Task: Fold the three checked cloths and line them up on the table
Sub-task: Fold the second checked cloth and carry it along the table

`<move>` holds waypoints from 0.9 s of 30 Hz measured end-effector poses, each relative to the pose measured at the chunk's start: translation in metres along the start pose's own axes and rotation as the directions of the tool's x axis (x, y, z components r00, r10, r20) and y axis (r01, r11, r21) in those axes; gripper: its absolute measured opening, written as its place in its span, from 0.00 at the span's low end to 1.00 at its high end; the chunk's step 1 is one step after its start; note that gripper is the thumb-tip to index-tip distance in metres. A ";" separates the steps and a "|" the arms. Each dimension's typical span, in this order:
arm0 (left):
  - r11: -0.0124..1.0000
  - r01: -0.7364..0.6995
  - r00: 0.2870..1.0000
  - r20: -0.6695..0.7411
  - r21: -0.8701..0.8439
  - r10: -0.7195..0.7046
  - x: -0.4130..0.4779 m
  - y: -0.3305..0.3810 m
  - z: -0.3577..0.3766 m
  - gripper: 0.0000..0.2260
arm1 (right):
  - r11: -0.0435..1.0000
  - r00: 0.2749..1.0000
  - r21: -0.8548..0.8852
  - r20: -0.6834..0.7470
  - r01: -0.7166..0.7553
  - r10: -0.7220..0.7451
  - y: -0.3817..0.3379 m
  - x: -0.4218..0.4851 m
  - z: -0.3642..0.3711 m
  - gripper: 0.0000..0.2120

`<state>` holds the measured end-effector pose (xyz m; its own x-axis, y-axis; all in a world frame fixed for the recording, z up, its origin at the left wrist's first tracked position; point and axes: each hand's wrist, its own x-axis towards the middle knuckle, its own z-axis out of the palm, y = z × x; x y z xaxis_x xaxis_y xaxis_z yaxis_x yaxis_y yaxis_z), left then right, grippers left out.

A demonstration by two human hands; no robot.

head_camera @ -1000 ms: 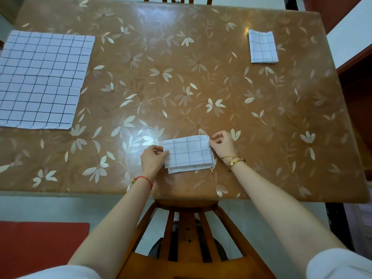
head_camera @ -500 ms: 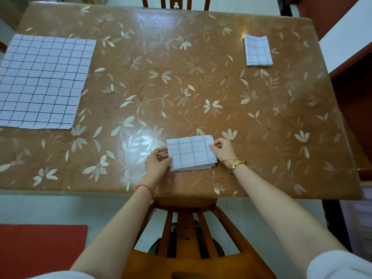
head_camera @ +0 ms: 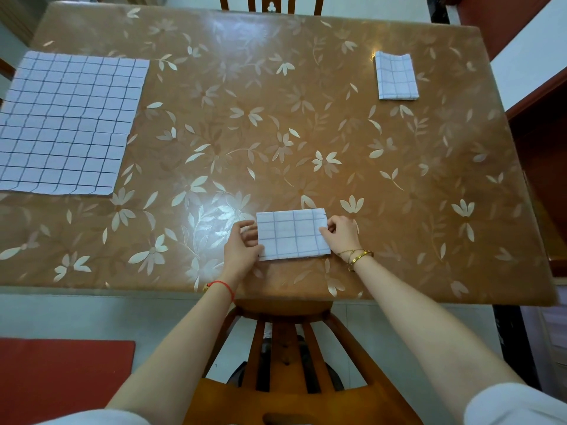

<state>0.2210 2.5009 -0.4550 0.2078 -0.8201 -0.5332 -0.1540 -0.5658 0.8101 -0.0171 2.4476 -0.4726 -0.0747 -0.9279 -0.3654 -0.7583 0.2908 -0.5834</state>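
Hands at both ends: left hand (head_camera: 242, 247) curled onto the left short edge of the near cloth (head_camera: 293, 235), right hand (head_camera: 342, 236) pinching the right short edge with bent fingers. The near cloth sits low in the centre of the frame, close to the bottom edge of the table (head_camera: 276, 118), folded down to a small packet.

The risk, as I read it, is the layers. Whether they sit flush along the lower edge is hard to tell from here. A lift or slide by the two ends alone could let the stack fan open or shear, and that glossy table top looks unlikely to hold it. An uneven pull would skew the packet.

The second worry is the line-up. The far cloth (head_camera: 396, 76), upper right of the frame, lies well apart and is turned the other way, so one of the two needs rotating.

The near cloth's long axis runs left to right across the frame, its right end a shade higher. The far cloth's long axis runs top to bottom. The flat cloth (head_camera: 67, 121), upper left, lies unfolded with neither hand on it, so the third fold is not yet begun.
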 end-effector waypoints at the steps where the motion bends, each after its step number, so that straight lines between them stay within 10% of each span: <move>1: 1.000 -0.002 1.000 0.012 -0.021 0.002 0.002 0.002 -0.001 0.26 | 1.000 1.000 0.004 0.005 -0.001 0.001 0.001 0.001 0.000 0.07; 13: 0.989 -0.109 0.966 0.247 0.097 0.083 0.027 0.004 -0.004 0.36 | 1.000 0.998 -0.009 0.060 -0.021 0.021 0.003 0.007 0.001 0.07; 27: 0.994 -0.098 0.995 -0.030 0.039 0.099 0.042 0.012 -0.016 0.22 | 0.983 0.998 0.178 -0.009 -0.056 0.058 -0.011 -0.002 -0.002 0.08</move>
<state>0.2436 2.4616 -0.4638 0.2202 -0.8690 -0.4430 -0.2115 -0.4859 0.8480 -0.0096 2.4461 -0.4639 -0.1243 -0.9113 -0.3925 -0.6259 0.3789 -0.6816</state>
